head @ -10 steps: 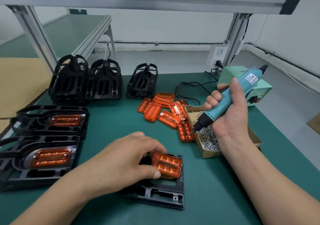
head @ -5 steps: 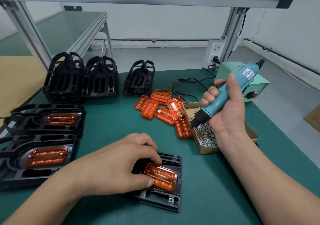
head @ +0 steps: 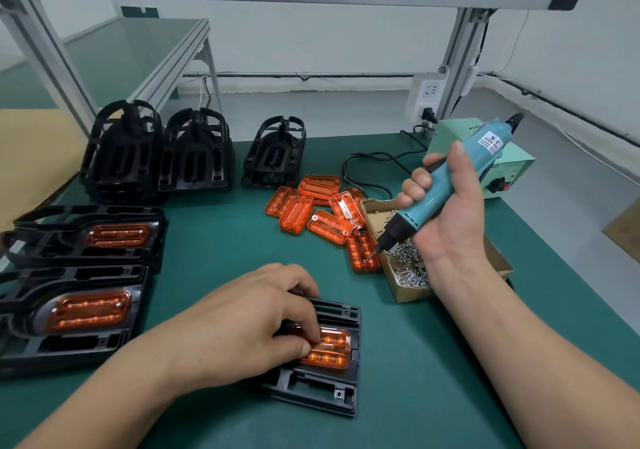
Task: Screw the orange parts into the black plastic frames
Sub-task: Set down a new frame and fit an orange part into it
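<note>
Currently pinching an orange part (head: 330,350) with the left hand (head: 242,327), thumb against its near edge and curled fingertips on top. Seated in the recess of a black plastic frame (head: 322,391), lying flat near the front edge of the desk (head: 214,241).

Gripping a teal electric screwdriver (head: 446,185) in the right hand (head: 450,227), fingers wrapped round the barrel, thumb laid along it. Held raised and tilted, bit pointing down and left, close to the left rim of a cardboard box (head: 408,294) of loose screws (head: 410,268) toward the right edge.

Just left of that box, heaped on the desk: spare orange parts (head: 311,206).

Along the left edge, stacked flat in two piles: fitted frames (head: 86,237), each top one carrying an orange insert.

Toward the far left corner, in three stacks: bare black frames (head: 197,154).

Behind the box, near the far right corner: a pale green power unit (head: 509,168), with a black cable (head: 367,158) looped beside it.
</note>
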### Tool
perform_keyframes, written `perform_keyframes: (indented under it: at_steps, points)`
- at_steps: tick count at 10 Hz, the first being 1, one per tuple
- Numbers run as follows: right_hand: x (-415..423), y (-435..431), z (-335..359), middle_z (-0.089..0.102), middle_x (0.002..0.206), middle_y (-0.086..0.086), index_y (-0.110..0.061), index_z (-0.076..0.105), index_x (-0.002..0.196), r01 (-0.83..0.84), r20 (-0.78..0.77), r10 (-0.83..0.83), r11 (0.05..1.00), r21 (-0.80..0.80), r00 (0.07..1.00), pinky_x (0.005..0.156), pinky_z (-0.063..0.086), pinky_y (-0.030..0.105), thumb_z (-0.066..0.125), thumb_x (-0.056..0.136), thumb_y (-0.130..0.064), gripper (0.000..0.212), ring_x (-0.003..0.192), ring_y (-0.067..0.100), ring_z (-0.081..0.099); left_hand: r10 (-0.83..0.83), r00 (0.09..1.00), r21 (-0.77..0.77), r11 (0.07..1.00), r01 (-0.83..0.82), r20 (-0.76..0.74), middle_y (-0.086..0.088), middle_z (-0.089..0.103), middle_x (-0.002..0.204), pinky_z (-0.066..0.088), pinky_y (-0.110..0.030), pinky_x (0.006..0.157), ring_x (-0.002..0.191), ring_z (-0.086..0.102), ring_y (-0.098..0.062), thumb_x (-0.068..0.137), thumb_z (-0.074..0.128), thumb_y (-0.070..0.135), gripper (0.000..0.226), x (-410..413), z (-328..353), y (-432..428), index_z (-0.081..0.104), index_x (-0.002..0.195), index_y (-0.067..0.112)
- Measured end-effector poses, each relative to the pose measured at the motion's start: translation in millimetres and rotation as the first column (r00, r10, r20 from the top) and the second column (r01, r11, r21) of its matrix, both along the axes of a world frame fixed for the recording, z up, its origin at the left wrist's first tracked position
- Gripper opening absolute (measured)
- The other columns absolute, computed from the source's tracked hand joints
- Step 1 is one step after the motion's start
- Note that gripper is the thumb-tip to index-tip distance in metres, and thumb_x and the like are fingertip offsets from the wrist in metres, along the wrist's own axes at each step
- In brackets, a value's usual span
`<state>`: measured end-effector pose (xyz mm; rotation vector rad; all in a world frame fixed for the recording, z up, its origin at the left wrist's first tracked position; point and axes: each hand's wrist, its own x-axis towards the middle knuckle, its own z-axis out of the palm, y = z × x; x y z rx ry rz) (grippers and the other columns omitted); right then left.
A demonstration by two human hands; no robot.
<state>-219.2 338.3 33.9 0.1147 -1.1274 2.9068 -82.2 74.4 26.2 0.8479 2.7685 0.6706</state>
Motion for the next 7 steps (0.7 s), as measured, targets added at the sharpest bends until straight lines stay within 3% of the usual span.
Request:
perform_keyframes:
  at_steps: [2,5,7]
  points:
    - [1.0,-1.9,-0.4,0.048,0.074,-0.002,-0.017,0.065,0.093,0.001,0.008,-0.001,1.000,0.015,1.000,0.057,0.046,0.027,0.074,0.097,-0.048,0.032,0.061,0.011,0.047,0.009,1.000,-0.018,1.000,-0.009,0.021,0.035,0.046,0.126,0.046,-0.031,0.101,0.124,0.043,0.003,0.090,0.074,0.053,0.016,-0.9,2.5,5.6,0.070,0.105,0.049]
    - [1.5,-0.9,0.9,0.049,0.073,-0.002,-0.018,0.065,0.093,0.002,0.006,-0.002,1.000,0.005,1.000,0.057,0.046,0.026,0.073,0.097,-0.047,0.031,0.061,0.011,0.047,-0.015,0.989,0.016,1.000,0.012,0.149,0.036,0.046,0.136,0.033,-0.022,0.115,0.138,0.038,0.006,0.097,0.075,0.036,0.037,-2.4,8.8,-7.1,0.068,0.129,0.052]
    - [1.4,-0.9,0.8,0.049,0.073,-0.002,-0.018,0.066,0.092,0.000,0.012,0.000,1.000,0.000,1.000,0.057,0.045,0.027,0.073,0.097,-0.048,0.031,0.061,0.011,0.047,-0.040,0.997,-0.046,0.998,0.043,0.069,0.031,0.044,0.133,0.035,-0.027,0.114,0.133,0.038,0.005,0.098,0.070,0.040,0.042,0.5,7.5,1.1,0.062,0.135,0.059]
